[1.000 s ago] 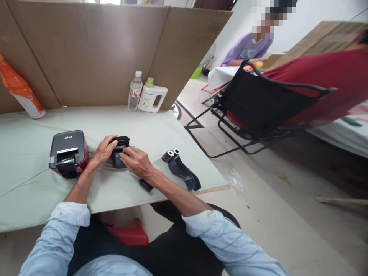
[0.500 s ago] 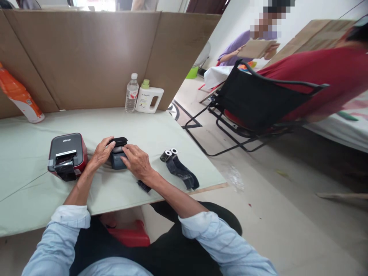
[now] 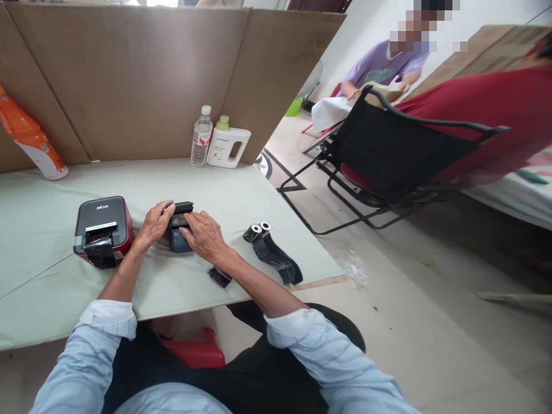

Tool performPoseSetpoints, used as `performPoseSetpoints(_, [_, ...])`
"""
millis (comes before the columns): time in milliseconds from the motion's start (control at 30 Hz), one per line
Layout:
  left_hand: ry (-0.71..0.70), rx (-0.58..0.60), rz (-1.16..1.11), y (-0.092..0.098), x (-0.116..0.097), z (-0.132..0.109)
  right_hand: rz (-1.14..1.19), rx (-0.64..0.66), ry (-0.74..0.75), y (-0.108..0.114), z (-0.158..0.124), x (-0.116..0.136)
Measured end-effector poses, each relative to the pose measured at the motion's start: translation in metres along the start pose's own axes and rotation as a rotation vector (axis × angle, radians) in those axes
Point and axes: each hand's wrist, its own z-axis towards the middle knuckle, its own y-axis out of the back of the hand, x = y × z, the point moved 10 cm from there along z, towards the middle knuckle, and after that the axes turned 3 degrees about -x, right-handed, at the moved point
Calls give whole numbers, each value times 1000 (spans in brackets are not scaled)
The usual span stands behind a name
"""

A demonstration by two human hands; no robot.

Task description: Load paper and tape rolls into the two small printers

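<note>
A small dark blue-grey label printer [image 3: 180, 242] stands on the table in front of me with its black lid [image 3: 183, 207] raised. At its far left side, my left hand [image 3: 154, 224] is closed, thumb and fingers gripping the lid. My right hand [image 3: 207, 234] is closed over the printer's right side, its bent fingers at the opening below the lid. What lies under those fingertips is mostly hidden. Just left of my left forearm sits a larger black and red printer [image 3: 104, 210] with a black strip hanging from its front slot.
Two small rolls with a black strip [image 3: 276, 256] lie to the right, near a small black piece [image 3: 219, 277]. A water bottle [image 3: 201, 138], a white jug [image 3: 228, 148] and an orange bottle [image 3: 32, 141] line the cardboard wall [image 3: 150, 86]. Beyond stands a black chair [image 3: 388, 144]; two people sit there.
The view has shifted slightly. My right fingers have moved a little further over the small printer's opening, covering more of it. In the background, the person in purple has lowered a piece of cardboard.
</note>
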Motion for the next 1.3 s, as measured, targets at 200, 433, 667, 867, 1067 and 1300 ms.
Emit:
performPoseSetpoints(200, [-8,-5,-1,0,0,0,-4,-8,52,-2,2,6])
performPoseSetpoints(433, [-6,-11,-7,0,1,3,-101,-15,98,-5,8,18])
performPoseSetpoints(667, [-5,3,-8,0,-2,3,-89,46,124,-12,11,23])
performPoseSetpoints(867, [-9,-10,0,1,-3,4,-90,52,106,-12,11,23])
performPoseSetpoints(1067, [-9,-9,9,0,-5,5,-93,73,115,-13,14,25])
performPoseSetpoints(1300, [-8,-12,18,1,-5,5,-86,67,126,-13,14,26])
